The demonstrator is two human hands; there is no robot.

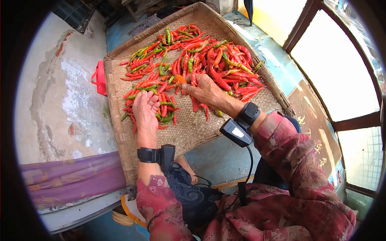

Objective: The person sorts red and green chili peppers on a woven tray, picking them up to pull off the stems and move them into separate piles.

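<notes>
Red chili peppers [237, 76], mixed with some green and orange ones, lie heaped in a wide woven bamboo tray [193, 126]. My right hand [205, 90] is over the middle of the heap, thumb and fingers closed on an orange chili pepper [179, 79]. To its left, my left hand [145, 108] is open, palm turned partly up and fingers loosely bent. Its fingertips are right at a smaller pile of red and green chilies [167, 106]. Both wrists wear black straps with small devices.
A peeling wall [72, 92] runs along the left, with purple cloth [76, 178] below it. Between wall and tray is a pink-red bag [99, 78]. Bright window panes [335, 68] stand at the right, beside a brown mat [315, 128]. A black cable [251, 168] hangs from the right wrist device.
</notes>
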